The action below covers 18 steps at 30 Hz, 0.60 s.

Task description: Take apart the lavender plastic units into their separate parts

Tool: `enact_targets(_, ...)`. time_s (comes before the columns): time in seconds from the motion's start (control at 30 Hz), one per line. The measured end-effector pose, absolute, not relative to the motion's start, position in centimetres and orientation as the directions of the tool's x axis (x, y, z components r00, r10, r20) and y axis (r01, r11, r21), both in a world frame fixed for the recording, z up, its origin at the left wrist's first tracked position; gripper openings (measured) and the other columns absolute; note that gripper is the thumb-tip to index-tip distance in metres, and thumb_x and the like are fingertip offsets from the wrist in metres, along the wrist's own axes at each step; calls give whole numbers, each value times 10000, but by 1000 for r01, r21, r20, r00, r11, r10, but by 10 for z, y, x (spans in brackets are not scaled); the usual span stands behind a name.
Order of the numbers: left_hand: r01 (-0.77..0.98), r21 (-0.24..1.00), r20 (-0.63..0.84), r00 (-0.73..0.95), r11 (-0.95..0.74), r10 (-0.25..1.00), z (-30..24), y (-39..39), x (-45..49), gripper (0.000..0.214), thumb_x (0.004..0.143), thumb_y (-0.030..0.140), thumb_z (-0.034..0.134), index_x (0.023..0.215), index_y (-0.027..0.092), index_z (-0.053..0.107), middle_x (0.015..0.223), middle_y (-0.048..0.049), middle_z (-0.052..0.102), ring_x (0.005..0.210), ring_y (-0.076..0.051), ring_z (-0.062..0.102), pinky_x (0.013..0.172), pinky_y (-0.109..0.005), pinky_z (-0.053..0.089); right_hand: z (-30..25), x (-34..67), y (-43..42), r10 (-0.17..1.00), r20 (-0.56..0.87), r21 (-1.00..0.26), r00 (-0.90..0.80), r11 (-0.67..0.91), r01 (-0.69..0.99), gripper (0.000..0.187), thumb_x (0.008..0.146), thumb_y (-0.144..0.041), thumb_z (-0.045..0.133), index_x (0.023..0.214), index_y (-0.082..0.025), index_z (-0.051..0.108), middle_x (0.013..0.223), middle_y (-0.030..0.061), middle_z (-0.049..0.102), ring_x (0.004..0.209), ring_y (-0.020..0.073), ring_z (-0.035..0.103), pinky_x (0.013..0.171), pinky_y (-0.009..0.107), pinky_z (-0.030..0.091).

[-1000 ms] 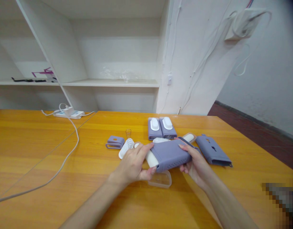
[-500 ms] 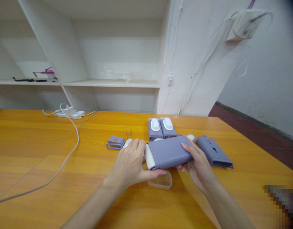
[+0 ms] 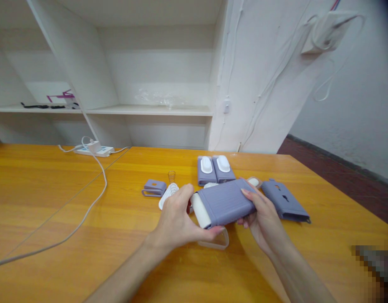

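A purple, ribbed rectangular plastic casing (image 3: 227,202) with a white end piece (image 3: 200,211) is held tilted above the table. My right hand (image 3: 261,210) grips its right end, thumb on top and fingers underneath. At the white end, my left hand (image 3: 181,216) is curled round the casing, its thumb along the lower edge and its fingertips partly hidden. Below lies a clear plastic lid (image 3: 217,240). Beyond my left hand are a white oval piece (image 3: 168,195), a metal spring (image 3: 171,176) and a small purple bracket (image 3: 154,187).
Two purple housings with white tops (image 3: 214,170) stand behind the casing. A flat purple shell with cutouts (image 3: 286,202) lies to the right, near a small white part (image 3: 253,182). A cable (image 3: 101,198) runs along the left from a power strip (image 3: 97,150). White shelves (image 3: 150,110) stand behind.
The casing has rolled slightly, showing its ribbed face and more of the white end. My left hand has shifted slightly, uncovering the white oval piece behind it. My right hand keeps its grip.
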<state>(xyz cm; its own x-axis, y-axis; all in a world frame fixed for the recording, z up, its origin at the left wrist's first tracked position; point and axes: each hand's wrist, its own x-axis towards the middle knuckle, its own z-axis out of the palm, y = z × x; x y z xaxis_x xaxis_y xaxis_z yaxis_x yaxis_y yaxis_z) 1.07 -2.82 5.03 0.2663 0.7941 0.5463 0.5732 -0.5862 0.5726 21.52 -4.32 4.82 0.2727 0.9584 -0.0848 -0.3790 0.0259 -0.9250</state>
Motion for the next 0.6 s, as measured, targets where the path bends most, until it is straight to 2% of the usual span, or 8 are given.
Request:
enact_targets(0.17,514,627,528,272,-585,805,50,-31,12,645,470,615,784,709,228,326,636,62,408,540,-89,358,470,-221,276,48,216,-42,957,-117,-916,264,-1,-401,452,808,-302,644,1242,-204,564,637,-45,567,320,84,465,234,169,333)
enact_targets(0.4,512,647,554,194,-565,810,52,-39,16,636,444,548,808,713,233,325,624,64,410,539,-92,366,475,-228,302,50,214,-43,939,-144,-908,312,0,-419,360,798,-306,659,1131,-181,603,559,-72,511,314,80,446,241,164,334)
enact_targets(0.6,446,672,518,286,-591,806,57,-34,10,639,458,603,808,707,225,357,630,59,441,546,-92,394,488,-229,322,50,217,-43,961,-154,-898,231,-39,-438,357,800,-316,655,1133,-198,597,609,-58,548,331,75,457,244,157,329)
